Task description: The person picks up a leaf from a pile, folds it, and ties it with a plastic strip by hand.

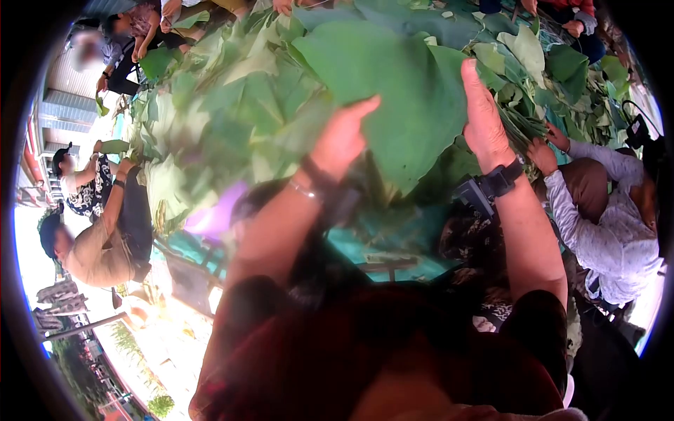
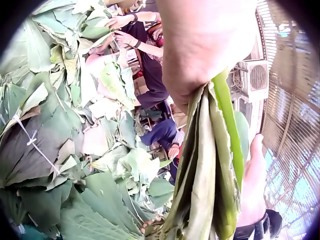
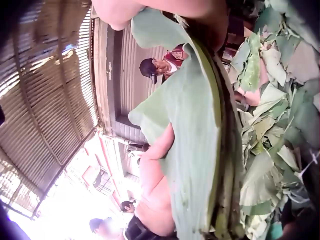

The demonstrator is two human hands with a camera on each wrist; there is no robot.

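Observation:
Both hands hold a stack of large, broad green leaves point(image 1: 393, 105) in front of the body. At the stack's left side, the left hand point(image 1: 344, 140) grips the edge with its thumb over the face of the top leaf. The right hand point(image 1: 484, 123) holds the opposite edge, thumb pointing up along it. Seen from the left wrist, several folded leaf layers point(image 2: 205, 155) hang under the left hand point(image 2: 207, 45), whose fingertips are hidden. In the right wrist view, pale leaf faces point(image 3: 195, 145) drop below the right hand point(image 3: 165, 7).
A big heap of loose leaves point(image 1: 232, 98) spreads ahead and to the left. People sit around it, one in a tan shirt point(image 1: 105, 252) at left and one in a grey patterned shirt point(image 1: 604, 231) close at right. A purple thing point(image 1: 216, 210) lies near the left forearm.

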